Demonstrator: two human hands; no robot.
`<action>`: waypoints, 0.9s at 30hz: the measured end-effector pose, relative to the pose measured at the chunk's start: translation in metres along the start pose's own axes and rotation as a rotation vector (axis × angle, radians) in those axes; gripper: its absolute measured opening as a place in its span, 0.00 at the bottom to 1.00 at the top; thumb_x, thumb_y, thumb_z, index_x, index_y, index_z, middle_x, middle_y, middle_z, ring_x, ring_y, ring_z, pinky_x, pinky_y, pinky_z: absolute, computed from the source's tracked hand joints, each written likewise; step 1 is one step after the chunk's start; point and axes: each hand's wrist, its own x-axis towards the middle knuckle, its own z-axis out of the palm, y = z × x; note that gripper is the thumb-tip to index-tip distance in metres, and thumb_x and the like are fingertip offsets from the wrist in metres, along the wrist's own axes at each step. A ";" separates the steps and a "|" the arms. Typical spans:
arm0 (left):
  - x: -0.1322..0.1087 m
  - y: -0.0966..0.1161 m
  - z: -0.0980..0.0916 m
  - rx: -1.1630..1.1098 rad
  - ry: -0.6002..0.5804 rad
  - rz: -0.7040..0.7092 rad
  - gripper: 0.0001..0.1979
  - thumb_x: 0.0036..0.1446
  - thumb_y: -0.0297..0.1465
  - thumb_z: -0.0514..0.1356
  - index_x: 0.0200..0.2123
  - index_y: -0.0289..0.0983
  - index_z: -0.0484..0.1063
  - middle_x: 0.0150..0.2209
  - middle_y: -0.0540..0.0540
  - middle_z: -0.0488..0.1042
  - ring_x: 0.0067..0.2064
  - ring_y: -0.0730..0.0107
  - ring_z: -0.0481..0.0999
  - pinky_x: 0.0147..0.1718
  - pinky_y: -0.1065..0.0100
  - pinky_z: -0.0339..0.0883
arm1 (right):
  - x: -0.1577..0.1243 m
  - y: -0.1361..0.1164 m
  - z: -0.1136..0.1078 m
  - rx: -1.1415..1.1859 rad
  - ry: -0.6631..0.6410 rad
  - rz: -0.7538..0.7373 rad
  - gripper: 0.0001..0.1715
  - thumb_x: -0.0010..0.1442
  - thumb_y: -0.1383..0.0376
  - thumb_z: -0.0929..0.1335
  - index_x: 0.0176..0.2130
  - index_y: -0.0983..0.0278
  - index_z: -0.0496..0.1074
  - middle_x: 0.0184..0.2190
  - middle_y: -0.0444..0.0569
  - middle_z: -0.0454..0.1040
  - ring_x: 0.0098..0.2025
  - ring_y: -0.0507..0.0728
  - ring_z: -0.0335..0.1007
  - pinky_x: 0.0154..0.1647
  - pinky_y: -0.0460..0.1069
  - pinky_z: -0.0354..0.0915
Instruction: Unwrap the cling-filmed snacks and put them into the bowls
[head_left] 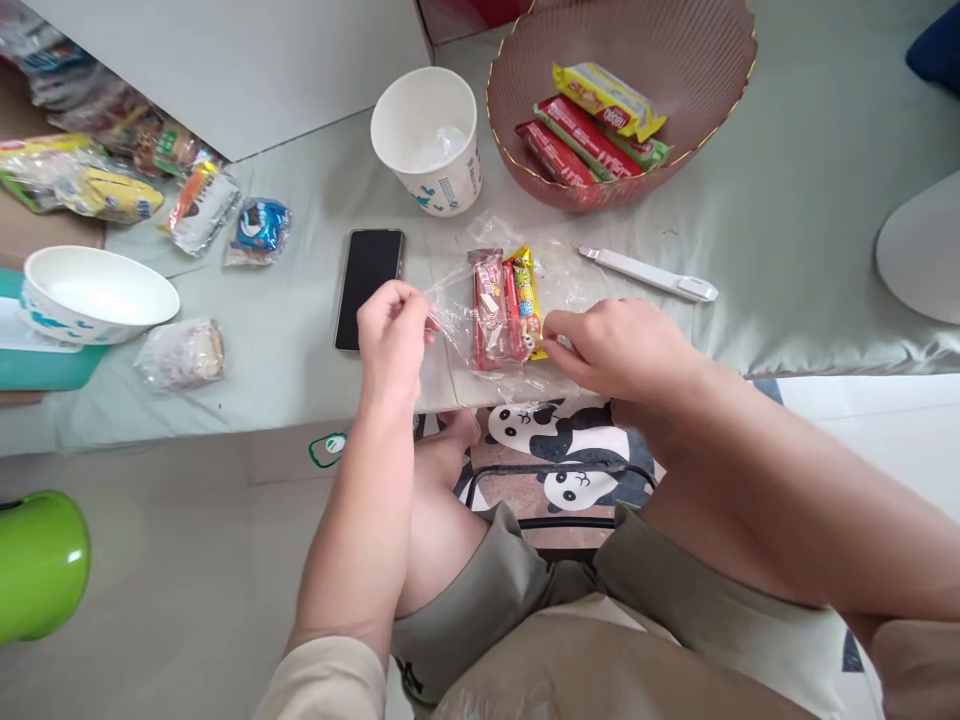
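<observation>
A clear plastic bag (pixel 452 318) lies spread near the table's front edge. My left hand (pixel 395 325) pinches its left side and draws the film taut. Within or on the bag are a dark pink wafer packet (pixel 491 310) and a yellow snack packet (pixel 527 300), with a strip of red wrapper between them. My right hand (pixel 619 345) is closed at the right side, thumb and forefinger against the film by the yellow packet; its fingertips are partly hidden. Beyond it rests a white utility knife (pixel 649 273).
A ribbed pink bowl (pixel 697 110) holds several wrapped snacks. Nearby stand a white paper tub (pixel 450 185) with plastic inside and a black phone (pixel 367 285). Farther left are another paper tub (pixel 97 320), a blue packet (pixel 259 230) and a clear-wrapped snack (pixel 182 355).
</observation>
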 end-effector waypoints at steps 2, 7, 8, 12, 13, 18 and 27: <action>0.002 -0.001 -0.005 -0.066 0.072 -0.016 0.05 0.51 0.23 0.56 0.28 0.39 0.65 0.27 0.52 0.66 0.25 0.75 0.67 0.22 0.72 0.57 | -0.002 0.003 -0.001 -0.002 -0.060 0.041 0.22 0.70 0.57 0.57 0.44 0.60 0.77 0.27 0.53 0.77 0.28 0.59 0.69 0.28 0.51 0.46; -0.008 -0.002 0.007 0.231 -0.043 0.397 0.15 0.53 0.30 0.66 0.45 0.41 0.73 0.47 0.45 0.72 0.45 0.66 0.75 0.37 0.69 0.69 | 0.002 0.005 0.007 0.082 0.110 0.036 0.18 0.66 0.64 0.61 0.49 0.63 0.76 0.41 0.58 0.79 0.35 0.61 0.73 0.32 0.52 0.57; -0.010 -0.002 0.011 0.341 -0.103 0.449 0.19 0.52 0.29 0.68 0.49 0.41 0.73 0.50 0.43 0.72 0.49 0.63 0.75 0.41 0.67 0.71 | 0.006 0.004 0.011 0.113 0.186 -0.012 0.20 0.65 0.67 0.61 0.51 0.65 0.75 0.44 0.60 0.79 0.39 0.62 0.74 0.35 0.53 0.61; -0.005 -0.003 0.018 0.565 -0.188 0.449 0.17 0.52 0.20 0.60 0.43 0.40 0.79 0.44 0.45 0.77 0.41 0.67 0.78 0.47 0.64 0.72 | 0.025 0.003 0.027 0.289 0.406 -0.164 0.32 0.58 0.75 0.60 0.61 0.70 0.70 0.55 0.65 0.74 0.54 0.66 0.73 0.52 0.58 0.70; 0.000 -0.005 0.015 0.569 -0.183 0.417 0.17 0.52 0.18 0.58 0.40 0.39 0.80 0.41 0.47 0.78 0.38 0.68 0.77 0.45 0.64 0.73 | 0.030 0.004 0.031 0.328 0.428 -0.173 0.35 0.57 0.76 0.60 0.63 0.71 0.68 0.58 0.66 0.72 0.57 0.67 0.72 0.55 0.59 0.70; 0.031 -0.023 -0.009 0.474 0.022 0.275 0.18 0.51 0.20 0.56 0.43 0.38 0.78 0.41 0.47 0.81 0.33 0.69 0.78 0.40 0.65 0.74 | 0.040 0.012 0.041 0.429 0.468 -0.195 0.44 0.53 0.75 0.63 0.69 0.72 0.62 0.63 0.67 0.67 0.64 0.68 0.67 0.65 0.64 0.67; -0.015 0.004 0.006 0.729 -0.326 0.826 0.24 0.58 0.36 0.63 0.58 0.43 0.71 0.57 0.45 0.80 0.69 0.52 0.69 0.74 0.43 0.48 | 0.041 0.015 0.046 0.472 0.514 -0.236 0.40 0.55 0.71 0.64 0.66 0.69 0.64 0.62 0.67 0.69 0.63 0.69 0.68 0.65 0.66 0.67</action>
